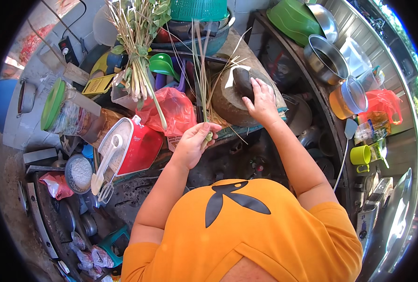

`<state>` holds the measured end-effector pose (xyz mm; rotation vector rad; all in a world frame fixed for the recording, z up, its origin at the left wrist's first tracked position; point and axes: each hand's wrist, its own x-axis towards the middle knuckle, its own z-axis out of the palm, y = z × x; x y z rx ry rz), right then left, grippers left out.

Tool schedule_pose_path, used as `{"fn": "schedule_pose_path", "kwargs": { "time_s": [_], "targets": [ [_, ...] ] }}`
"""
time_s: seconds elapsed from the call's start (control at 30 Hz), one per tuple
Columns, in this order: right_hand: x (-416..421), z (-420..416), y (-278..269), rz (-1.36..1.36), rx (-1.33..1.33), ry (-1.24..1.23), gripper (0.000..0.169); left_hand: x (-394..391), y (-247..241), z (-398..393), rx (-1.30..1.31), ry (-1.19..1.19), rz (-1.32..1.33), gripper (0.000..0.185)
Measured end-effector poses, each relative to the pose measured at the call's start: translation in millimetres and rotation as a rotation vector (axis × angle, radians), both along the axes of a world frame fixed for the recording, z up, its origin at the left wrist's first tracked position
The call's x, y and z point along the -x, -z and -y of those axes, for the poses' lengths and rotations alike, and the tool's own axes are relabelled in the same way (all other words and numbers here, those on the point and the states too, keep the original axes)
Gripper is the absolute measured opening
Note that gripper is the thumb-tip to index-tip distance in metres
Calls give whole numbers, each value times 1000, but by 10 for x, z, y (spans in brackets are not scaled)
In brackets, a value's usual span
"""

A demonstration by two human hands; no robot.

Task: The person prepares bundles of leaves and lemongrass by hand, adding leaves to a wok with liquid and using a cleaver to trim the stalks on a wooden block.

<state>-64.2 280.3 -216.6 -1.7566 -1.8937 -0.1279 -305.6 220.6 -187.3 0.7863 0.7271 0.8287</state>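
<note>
My left hand (196, 142) pinches the pale green base of some long thin leaves (201, 70) that look like lemongrass. They stretch away from me past the mortar's left side. My right hand (263, 100) is on the near end of a dark stone pestle (242, 81), its thumb and fingers around that end. The pestle lies on a broad stone mortar (226, 100), with a white scrap (230, 79) beside it. To the left, a large bundle of leafy stalks (136, 56) rests over a crumpled red plastic bag (170, 109).
A red container (142, 148) with a ladle and fork stands left of my forearm. Beyond it are a green-lidded jar (52, 105) and a bowl of white grains (80, 172). A metal pot (325, 58) and a yellow mug (360, 155) sit along the right shelf (309, 70).
</note>
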Motion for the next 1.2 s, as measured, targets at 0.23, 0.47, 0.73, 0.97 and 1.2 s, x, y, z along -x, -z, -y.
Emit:
{"fn": "schedule_pose_path", "kwargs": {
  "time_s": [0.23,0.47,0.73,0.97,1.2],
  "targets": [
    [537,286,-35,-625,145,-426,25,101,254,-296,62,-206,245,16],
    [1229,347,518,-425,217,-376,73,181,315,-320,122,-356,110,16],
    [1165,91,210,-604,439,-174,72,175,255,-254,25,-329,33,16],
    [581,-57,-243,-979,706,-171,53,118,93,-237,-96,-268,109,18],
    [122,519,-682,-1426,583,-314,50,-173,50,-251,-200,-254,85,20]
  ]
}}
